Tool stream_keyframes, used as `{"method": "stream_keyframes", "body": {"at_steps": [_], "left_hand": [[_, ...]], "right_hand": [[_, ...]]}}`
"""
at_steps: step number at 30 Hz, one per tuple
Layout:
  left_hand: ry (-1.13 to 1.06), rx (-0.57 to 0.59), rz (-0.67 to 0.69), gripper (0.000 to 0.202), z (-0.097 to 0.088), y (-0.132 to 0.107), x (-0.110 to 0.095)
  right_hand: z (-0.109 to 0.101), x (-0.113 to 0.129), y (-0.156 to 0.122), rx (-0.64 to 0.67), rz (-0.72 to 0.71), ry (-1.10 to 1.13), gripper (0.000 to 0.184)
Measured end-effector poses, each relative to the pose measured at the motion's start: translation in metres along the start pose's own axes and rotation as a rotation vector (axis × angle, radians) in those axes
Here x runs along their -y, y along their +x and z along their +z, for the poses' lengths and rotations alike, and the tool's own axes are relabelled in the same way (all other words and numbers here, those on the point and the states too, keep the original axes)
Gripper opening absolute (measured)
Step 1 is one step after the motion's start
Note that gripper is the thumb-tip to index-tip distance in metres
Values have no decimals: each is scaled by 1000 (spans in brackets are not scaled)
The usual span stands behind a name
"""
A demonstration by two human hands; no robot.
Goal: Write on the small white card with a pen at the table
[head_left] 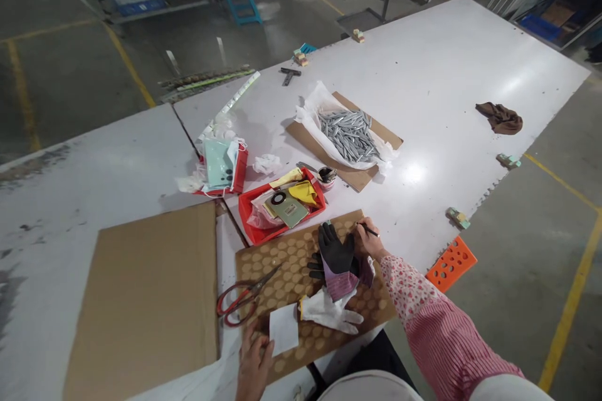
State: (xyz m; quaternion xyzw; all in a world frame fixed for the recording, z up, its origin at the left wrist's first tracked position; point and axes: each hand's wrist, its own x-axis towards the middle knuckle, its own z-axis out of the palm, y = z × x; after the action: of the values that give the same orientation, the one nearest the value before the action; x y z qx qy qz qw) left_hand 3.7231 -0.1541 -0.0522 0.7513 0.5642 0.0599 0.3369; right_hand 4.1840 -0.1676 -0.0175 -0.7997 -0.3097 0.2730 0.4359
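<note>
My right hand point(365, 240) is pinched around a thin dark stick or pen point(371, 232), its tip resting near the far right corner of a brown board printed with pale ovals point(291, 263). My left hand point(254, 363) lies at the board's near edge beside a small white paper square point(283, 329), fingers curled against the board and holding nothing I can see. On the board lie a black-and-purple glove point(336, 257), a white glove point(329, 312) and red-handled scissors point(244, 299).
A red tray point(249, 225) holds cloths and a green card; a small paint pot point(326, 177) stands beside it. Grey metal pieces point(350, 133) lie on white wrap over cardboard. A large cardboard sheet point(145, 301) covers the left. An orange holed block point(450, 263) hangs at the table's right edge.
</note>
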Motion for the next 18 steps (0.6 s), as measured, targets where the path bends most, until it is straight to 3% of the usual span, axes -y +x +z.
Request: {"method": "stream_keyframes", "body": {"at_steps": [9, 18], "left_hand": [[-8, 7, -5, 47, -3, 2, -5], [10, -16, 7, 45, 2, 2, 5]], "right_hand": [[2, -6, 4, -31, 36, 15, 35], [1, -10, 9, -119, 5, 63, 39]]}}
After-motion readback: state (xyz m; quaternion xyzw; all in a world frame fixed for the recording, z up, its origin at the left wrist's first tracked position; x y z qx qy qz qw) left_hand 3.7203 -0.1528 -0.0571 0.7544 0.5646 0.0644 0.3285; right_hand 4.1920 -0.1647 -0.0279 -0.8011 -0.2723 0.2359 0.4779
